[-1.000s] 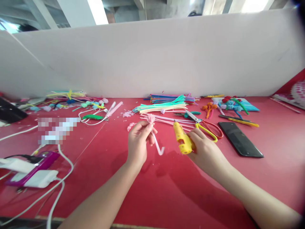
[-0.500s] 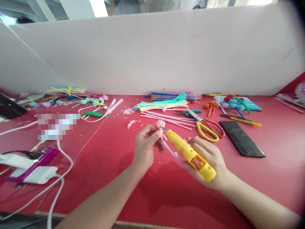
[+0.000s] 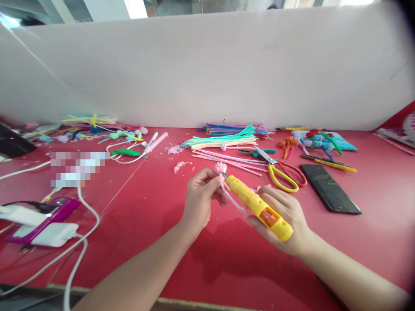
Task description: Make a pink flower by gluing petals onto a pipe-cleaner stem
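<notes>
My left hand [image 3: 202, 196] pinches a small pink pipe-cleaner flower [image 3: 220, 168] just under its head. From the flower a pale pink stem [image 3: 234, 199] slants down to the right. My right hand [image 3: 285, 216] is wrapped round a yellow hot glue gun [image 3: 256, 203], whose metal tip points up-left at the base of the flower, touching it or very close to it. The right fingers are partly hidden behind the tool. Several loose pink pipe cleaners [image 3: 227, 162] lie just beyond the hands.
Scissors [image 3: 280, 170], pliers [image 3: 259, 152] and a black phone [image 3: 330, 188] lie to the right. Pipe-cleaner bundles [image 3: 223, 139] and finished-looking orange shapes [image 3: 288, 146] sit near the white partition [image 3: 207, 73]. A purple power strip [image 3: 58, 216] with white cables [image 3: 87, 211] occupies the left.
The hands stay almost in place, with the glue gun tip still at the flower. The stem's lower end now sits nearer the right hand, and the view has shifted slightly.
</notes>
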{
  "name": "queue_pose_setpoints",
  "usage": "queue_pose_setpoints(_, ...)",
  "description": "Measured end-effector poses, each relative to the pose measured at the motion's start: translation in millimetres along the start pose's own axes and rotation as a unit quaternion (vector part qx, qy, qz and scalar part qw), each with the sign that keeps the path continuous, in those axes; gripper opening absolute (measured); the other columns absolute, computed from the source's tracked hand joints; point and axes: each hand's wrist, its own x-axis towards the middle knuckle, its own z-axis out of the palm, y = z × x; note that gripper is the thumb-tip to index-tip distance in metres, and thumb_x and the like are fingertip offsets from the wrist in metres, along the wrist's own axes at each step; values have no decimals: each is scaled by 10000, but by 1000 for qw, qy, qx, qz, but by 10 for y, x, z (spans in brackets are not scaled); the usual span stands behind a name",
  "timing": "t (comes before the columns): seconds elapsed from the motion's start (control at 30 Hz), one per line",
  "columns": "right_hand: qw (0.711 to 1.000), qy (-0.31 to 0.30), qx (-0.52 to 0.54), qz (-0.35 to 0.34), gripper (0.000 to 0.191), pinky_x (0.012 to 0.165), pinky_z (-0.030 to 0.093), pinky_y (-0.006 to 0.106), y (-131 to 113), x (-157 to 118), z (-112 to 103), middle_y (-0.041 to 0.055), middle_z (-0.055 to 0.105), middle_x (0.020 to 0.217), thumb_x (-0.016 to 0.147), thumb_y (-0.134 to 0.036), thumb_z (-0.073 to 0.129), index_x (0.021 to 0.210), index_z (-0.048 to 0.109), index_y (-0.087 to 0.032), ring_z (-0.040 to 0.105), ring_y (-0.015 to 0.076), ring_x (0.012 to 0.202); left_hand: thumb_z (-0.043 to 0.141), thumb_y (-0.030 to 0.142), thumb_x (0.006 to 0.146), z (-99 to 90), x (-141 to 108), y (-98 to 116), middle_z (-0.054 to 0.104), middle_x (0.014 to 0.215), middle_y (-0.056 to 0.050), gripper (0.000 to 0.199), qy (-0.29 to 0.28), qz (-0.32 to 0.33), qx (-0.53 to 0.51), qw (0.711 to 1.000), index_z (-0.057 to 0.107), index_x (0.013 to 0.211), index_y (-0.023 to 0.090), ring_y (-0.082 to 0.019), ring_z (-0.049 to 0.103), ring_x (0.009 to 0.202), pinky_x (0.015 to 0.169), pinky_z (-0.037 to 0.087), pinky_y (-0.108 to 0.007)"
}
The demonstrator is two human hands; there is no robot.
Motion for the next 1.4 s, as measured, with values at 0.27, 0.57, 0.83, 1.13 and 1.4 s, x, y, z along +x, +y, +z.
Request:
queue_pose_setpoints(0.27, 1000, -1, 3, 12, 141, 537, 386, 269, 8, 8, -4, 34, 533, 698, 836, -276, 545, 740, 485, -192, 510, 151, 603, 643, 205, 741, 17, 2, 17, 576, 500, 61, 133, 8, -7, -1, 1000, 544, 660, 169, -74, 533, 359, 352, 419, -160)
queue_pose_setpoints(0.57, 1000, -1, -1, 18, 150, 520, 366, 260, 3, 10, -7, 21, 519, 669, 838, -283, 536, 729, 476, -199, 480, 138, 562, 649, 219, 731, 21, -1, 16, 549, 481, 65, 144, 14, -11, 4, 1000, 536, 655, 170, -69, 511, 345, 347, 405, -160)
queue_pose_setpoints(0.83, 1000, 4, -3, 16, 147, 509, 360, 260, -2, 30, -12, 15, 497, 649, 840, -261, 531, 725, 467, -196, 458, 131, 547, 623, 209, 751, 24, -5, 32, 557, 478, 64, 108, 4, -18, -13, 1000, 552, 680, 171, -78, 521, 352, 351, 413, -167)
queue_pose_setpoints(1.13, 1000, 11, -9, 23, 170, 493, 339, 259, -4, 28, -5, 7, 496, 621, 839, -272, 522, 694, 462, -206, 476, 134, 536, 632, 222, 731, 45, -14, 46, 559, 477, 66, 123, 16, -28, -11, 999, 542, 664, 170, -74, 509, 338, 344, 396, -169)
queue_pose_setpoints(1.4, 1000, 7, -9, 19, 173, 497, 353, 260, 7, 18, -2, 14, 500, 628, 836, -271, 534, 692, 476, -196, 481, 135, 538, 620, 198, 751, 29, -3, 37, 555, 473, 69, 116, 8, -28, -20, 999, 548, 666, 167, -72, 521, 345, 344, 400, -161)
